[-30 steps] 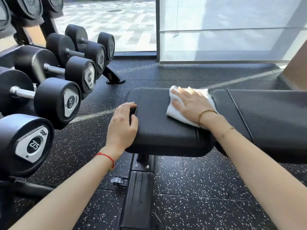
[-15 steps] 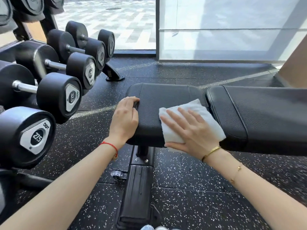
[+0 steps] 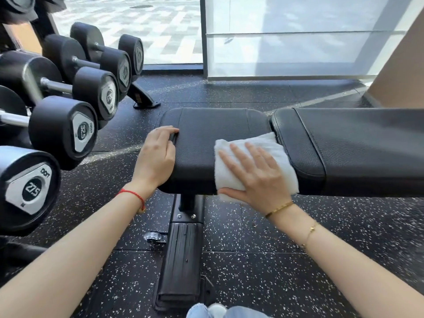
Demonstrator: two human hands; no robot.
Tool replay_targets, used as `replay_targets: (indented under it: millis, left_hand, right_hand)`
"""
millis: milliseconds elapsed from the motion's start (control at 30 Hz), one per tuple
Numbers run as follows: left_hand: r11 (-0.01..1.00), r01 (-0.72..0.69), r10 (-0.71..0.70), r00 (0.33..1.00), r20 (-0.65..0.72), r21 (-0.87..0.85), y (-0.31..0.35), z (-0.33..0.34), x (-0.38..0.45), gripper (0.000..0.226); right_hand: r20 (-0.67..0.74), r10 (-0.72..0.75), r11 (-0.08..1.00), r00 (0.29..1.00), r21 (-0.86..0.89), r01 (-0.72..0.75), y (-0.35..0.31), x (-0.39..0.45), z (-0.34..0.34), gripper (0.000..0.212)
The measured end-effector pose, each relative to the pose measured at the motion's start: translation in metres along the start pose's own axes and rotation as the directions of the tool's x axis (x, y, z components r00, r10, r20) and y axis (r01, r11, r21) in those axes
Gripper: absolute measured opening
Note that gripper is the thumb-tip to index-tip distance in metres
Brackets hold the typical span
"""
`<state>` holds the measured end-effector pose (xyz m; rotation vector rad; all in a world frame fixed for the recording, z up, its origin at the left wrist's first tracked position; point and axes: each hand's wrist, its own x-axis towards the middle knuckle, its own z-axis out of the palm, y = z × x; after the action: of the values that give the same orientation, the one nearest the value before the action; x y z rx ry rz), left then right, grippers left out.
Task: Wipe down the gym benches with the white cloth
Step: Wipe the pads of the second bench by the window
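The cloth [image 3: 252,157] is pressed flat under the spread fingers of the right hand [image 3: 257,177], draped over the near edge of the bench seat [image 3: 213,134], beside the gap to the backrest [image 3: 367,145]. The seat's left edge is gripped by the left hand [image 3: 158,152]. Wiping is judged underway; a sweep across the seat's uncovered part seems called for next.

The padded leather-grain bench seat [image 3: 213,136] is plain black, and the folded terry cloth [image 3: 259,145] on it is plain white. Under the seat, the rubber floor tiles [image 3: 286,260] are black, speckled with white flecks. Left of the seat, the round-headed dumbbells [image 3: 59,131] are black with silver end plates and chrome handles. At the near edge of the seat, a thin red cord bracelet [image 3: 133,195] and a slim gold bangle [image 3: 278,208] ring the wrists.
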<state>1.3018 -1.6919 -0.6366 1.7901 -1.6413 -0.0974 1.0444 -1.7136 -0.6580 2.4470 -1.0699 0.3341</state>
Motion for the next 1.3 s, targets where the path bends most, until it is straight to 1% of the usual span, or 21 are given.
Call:
replay_targets:
  millis: [167, 300, 400, 467, 500, 600, 667, 767, 833, 933, 1000, 1067, 1167, 1267, 1300]
  left_hand:
    - [0.994, 0.0, -0.001, 1.0, 0.006, 0.105, 0.015, 0.0, 0.0, 0.035]
    - [0.973, -0.053, 0.038, 0.997, 0.073, 0.226, 0.042, 0.017, -0.005, 0.043]
    - [0.956, -0.028, 0.014, 0.999, 0.052, 0.291, 0.048, 0.028, -0.008, 0.045]
    - [0.946, -0.016, 0.004, 0.999, 0.037, 0.325, 0.048, 0.03, -0.01, 0.046]
    - [0.942, -0.013, 0.002, 0.999, 0.035, 0.335, 0.048, 0.031, -0.011, 0.046]
    - [0.943, -0.02, 0.007, 0.999, 0.04, 0.333, 0.051, 0.03, -0.01, 0.045]
    - [0.942, -0.039, 0.021, 0.998, 0.058, 0.335, 0.049, 0.027, -0.009, 0.045]
    - [0.935, -0.095, 0.065, 0.993, 0.099, 0.342, 0.042, 0.02, -0.004, 0.044]
    - [0.932, -0.098, 0.065, 0.992, 0.104, 0.349, 0.035, 0.014, 0.001, 0.047]
    - [0.936, -0.041, 0.016, 0.997, 0.077, 0.35, 0.024, 0.005, 0.006, 0.056]
    - [0.949, 0.0, -0.02, 0.998, 0.06, 0.315, 0.02, 0.002, 0.007, 0.057]
    - [0.967, 0.032, -0.043, 0.998, 0.038, 0.252, 0.017, 0.003, 0.007, 0.055]
    - [0.982, 0.068, -0.071, 0.997, 0.01, 0.174, 0.016, 0.004, 0.005, 0.048]
    - [0.985, 0.082, -0.086, 0.996, 0.014, 0.151, 0.014, 0.003, 0.004, 0.042]
    - [0.986, 0.082, -0.086, 0.996, 0.018, 0.143, 0.013, 0.001, 0.004, 0.042]
  right_hand:
    - [0.064, 0.174, 0.977, 0.983, 0.113, -0.18, 0.041, -0.023, -0.004, 0.075]
    - [0.115, 0.379, 0.902, 0.918, 0.175, -0.394, 0.056, -0.027, -0.01, 0.067]
    - [0.193, 0.446, 0.855, 0.874, 0.197, -0.48, 0.068, -0.009, -0.01, 0.062]
    - [0.296, 0.433, 0.827, 0.852, 0.246, -0.506, 0.071, 0.022, -0.005, 0.056]
    - [0.329, 0.386, 0.835, 0.862, 0.273, -0.478, 0.068, 0.04, -0.005, 0.053]
    - [0.372, 0.197, 0.889, 0.907, 0.322, -0.326, 0.044, 0.073, -0.008, 0.05]
    - [0.38, 0.105, 0.896, 0.919, 0.365, -0.253, 0.036, 0.065, -0.01, 0.05]
    - [0.315, 0.005, 0.854, 0.949, 0.492, -0.168, 0.042, 0.029, -0.013, 0.051]
    - [0.329, 0.003, 0.837, 0.944, 0.516, -0.182, 0.055, 0.028, -0.008, 0.053]
    - [0.4, 0.081, 0.854, 0.913, 0.444, -0.27, 0.067, 0.066, 0.012, 0.054]
    - [0.446, 0.152, 0.856, 0.882, 0.387, -0.343, 0.068, 0.102, 0.021, 0.053]
    - [0.465, 0.15, 0.866, 0.872, 0.364, -0.343, 0.058, 0.133, 0.022, 0.052]
    - [0.45, 0.018, 0.909, 0.893, 0.365, -0.202, 0.026, 0.157, 0.016, 0.05]
    - [0.37, -0.143, 0.914, 0.918, 0.406, -0.021, 0.006, 0.141, 0.004, 0.05]
    - [0.339, -0.179, 0.905, 0.924, 0.424, 0.019, 0.004, 0.128, 0.001, 0.052]
